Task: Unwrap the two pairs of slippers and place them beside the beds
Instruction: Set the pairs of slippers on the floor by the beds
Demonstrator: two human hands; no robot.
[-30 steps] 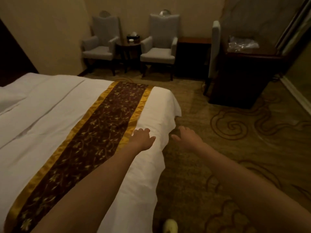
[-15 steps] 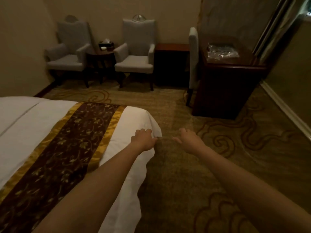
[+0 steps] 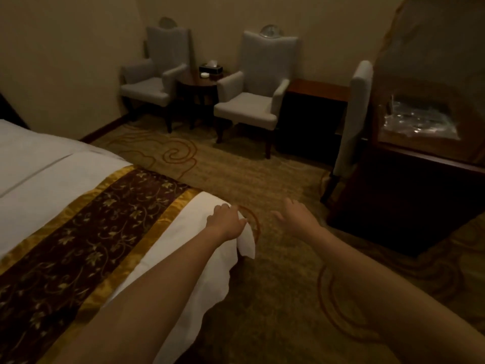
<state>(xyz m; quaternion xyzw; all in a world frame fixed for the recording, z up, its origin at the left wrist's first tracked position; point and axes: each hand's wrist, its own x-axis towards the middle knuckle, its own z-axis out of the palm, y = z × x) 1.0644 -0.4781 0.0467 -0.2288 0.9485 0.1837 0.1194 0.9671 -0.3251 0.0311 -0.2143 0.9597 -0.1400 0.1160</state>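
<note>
- Slippers: I see none plainly. A clear plastic pack [image 3: 420,122] lies on the dark desk [image 3: 409,195] at 2 o'clock; I cannot tell what it holds.
- My left hand [image 3: 227,222] is at centre, over the foot corner of the bed [image 3: 39,164]. Its fingers are loosely bent and grip nothing; I cannot tell if it touches the sheet.
- My right hand [image 3: 296,218] is just beside it toward 3 o'clock, over the carpet [image 3: 275,298], fingers spread and empty.
- A brown-and-gold runner [image 3: 86,240] crosses the bed at 8 o'clock.
- At 11 o'clock the far armchair [image 3: 154,82] and at 12 the near armchair [image 3: 257,101] flank a round table [image 3: 196,85] bearing a tissue box [image 3: 210,69].
- A side chair [image 3: 354,114] stands by the desk at 1 o'clock.
</note>
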